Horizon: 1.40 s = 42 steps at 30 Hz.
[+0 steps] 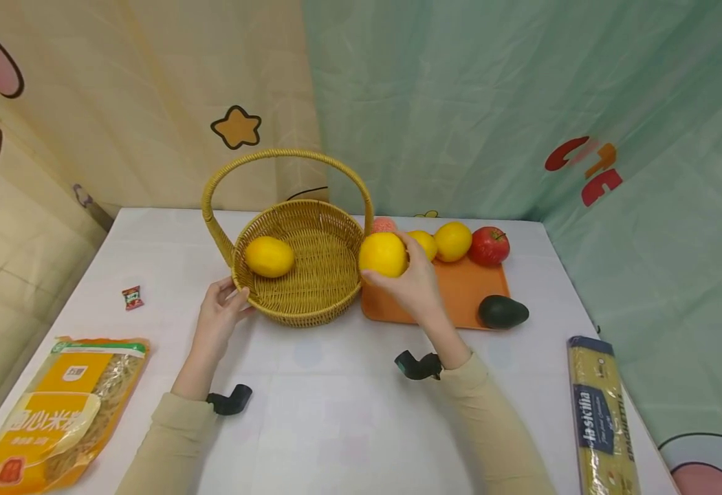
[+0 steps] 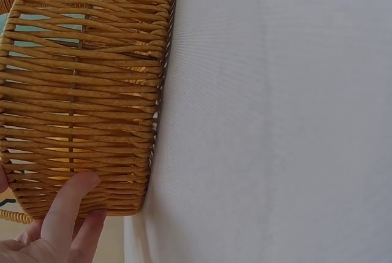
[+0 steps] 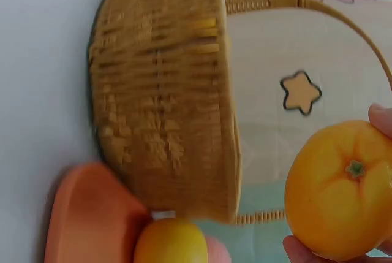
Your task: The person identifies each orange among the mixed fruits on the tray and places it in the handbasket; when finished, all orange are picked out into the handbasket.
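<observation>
A wicker basket (image 1: 311,313) with a tall arched handle stands on the table. My left hand (image 1: 220,306) grips its near left side, and in the left wrist view fingers (image 2: 67,205) lie against the woven wall. Inside the basket, on the left, lies a yellow oval fruit (image 1: 269,257). My right hand (image 1: 417,282) holds an orange (image 1: 383,255) beside the basket's right rim, above the table. The right wrist view shows the green stem end of this orange (image 3: 343,195), with fingertips at its edges.
Right of the basket is an orange tray (image 1: 460,295). Along its back are two yellow fruits (image 1: 452,241), a red apple (image 1: 489,247) and a partly hidden pink fruit (image 1: 384,225). An avocado (image 1: 503,312) lies at its front right corner. Pasta bags (image 1: 64,412) (image 1: 602,419) and a small candy packet (image 1: 132,298) flank the workspace.
</observation>
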Motion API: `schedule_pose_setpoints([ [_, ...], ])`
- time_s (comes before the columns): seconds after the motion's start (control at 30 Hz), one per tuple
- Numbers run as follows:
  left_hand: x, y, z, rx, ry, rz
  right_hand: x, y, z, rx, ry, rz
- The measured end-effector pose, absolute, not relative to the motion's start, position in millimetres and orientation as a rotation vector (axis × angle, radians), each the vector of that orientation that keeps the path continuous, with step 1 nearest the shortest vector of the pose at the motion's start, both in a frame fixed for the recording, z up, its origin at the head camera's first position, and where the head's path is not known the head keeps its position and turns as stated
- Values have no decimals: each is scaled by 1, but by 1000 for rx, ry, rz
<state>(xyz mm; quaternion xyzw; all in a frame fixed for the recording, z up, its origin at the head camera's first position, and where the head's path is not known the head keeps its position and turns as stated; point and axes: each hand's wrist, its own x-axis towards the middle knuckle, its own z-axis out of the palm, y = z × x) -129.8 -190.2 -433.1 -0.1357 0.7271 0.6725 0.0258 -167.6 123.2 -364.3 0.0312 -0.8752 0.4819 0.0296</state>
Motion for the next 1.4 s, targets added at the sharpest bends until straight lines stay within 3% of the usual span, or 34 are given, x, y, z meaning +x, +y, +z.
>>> schedule_pose_setpoints([
  [0.4, -131, -191, -433, -435, 2210, 2084, -192, 52, -384, 482, -2827, 1606],
  [0.73, -130, -190, -436, -446, 2224, 2106, -197, 15, -398, 787, -3002, 1340],
  [1.4, -131, -193, -436, -415, 2216, 2082, -201, -12, -398, 900, -3139, 1121],
])
